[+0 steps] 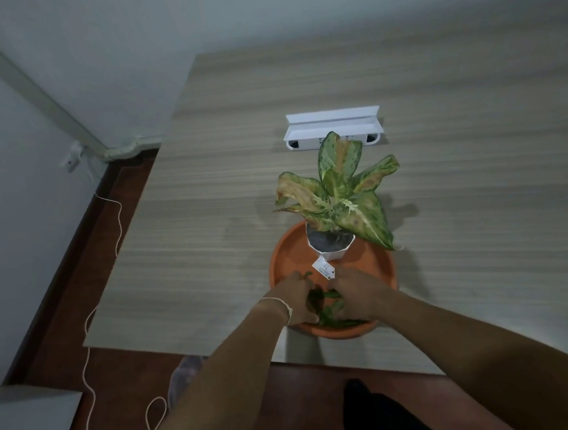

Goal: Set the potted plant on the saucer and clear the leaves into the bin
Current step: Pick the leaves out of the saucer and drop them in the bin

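Green leaves (pixel 330 313) are being gathered in the saucer (pixel 286 248) by both hands: left hand (pixel 297 297), right hand (pixel 357 293). Whether either is clenched on them cannot be told. The potted plant (pixel 337 211) could be knocked over, or leaves dropped, no bin being seen.

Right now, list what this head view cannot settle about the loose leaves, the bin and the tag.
- Loose green leaves: partly covered by the left hand and right hand, so their count and any grip are unclear.
- Bin: not in frame.
- Small white tag on the white faceted pot: print too small.
- Round orange saucer: near rim hidden by the arms.
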Tool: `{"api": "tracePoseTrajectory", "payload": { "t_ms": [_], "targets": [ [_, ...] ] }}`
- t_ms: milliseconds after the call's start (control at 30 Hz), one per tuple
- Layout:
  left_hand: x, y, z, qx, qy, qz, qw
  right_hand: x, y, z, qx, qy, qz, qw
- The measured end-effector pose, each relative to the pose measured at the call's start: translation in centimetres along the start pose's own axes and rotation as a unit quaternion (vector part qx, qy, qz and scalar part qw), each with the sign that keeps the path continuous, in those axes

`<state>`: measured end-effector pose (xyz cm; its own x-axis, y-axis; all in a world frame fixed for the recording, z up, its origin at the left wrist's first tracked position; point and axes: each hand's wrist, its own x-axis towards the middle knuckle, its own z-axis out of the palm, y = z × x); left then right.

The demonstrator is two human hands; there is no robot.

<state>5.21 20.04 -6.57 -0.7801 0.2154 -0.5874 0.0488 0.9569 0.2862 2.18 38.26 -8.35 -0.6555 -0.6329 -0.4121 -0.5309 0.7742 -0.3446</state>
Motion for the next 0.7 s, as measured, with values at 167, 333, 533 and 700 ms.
{"api": "tracePoseTrajectory", "payload": {
  "t_ms": [167, 333, 533, 700],
  "targets": [
    [0.2, 0.0, 0.5, 0.008, 0.022, 0.006, 1.0, -0.2, 0.3, 1.0, 0.023, -0.004, 0.013, 1.0],
    [0.4, 0.0, 0.8, 0.008, 0.033, 0.016, 0.999, 0.1, 0.7, 1.1, 0.04, -0.01, 0.018, 0.999],
    [0.7, -0.2, 0.8, -0.023, 0.037, 0.023, 0.999, 0.2, 1.0, 1.5, 0.074, 0.012, 0.03, 0.997],
    [1.1, -0.4, 1.1, -0.099, 0.051, -0.001, 0.994, 0.2, 1.5, 1.5, 0.162, 0.057, 0.064, 0.983]
  ]
}}
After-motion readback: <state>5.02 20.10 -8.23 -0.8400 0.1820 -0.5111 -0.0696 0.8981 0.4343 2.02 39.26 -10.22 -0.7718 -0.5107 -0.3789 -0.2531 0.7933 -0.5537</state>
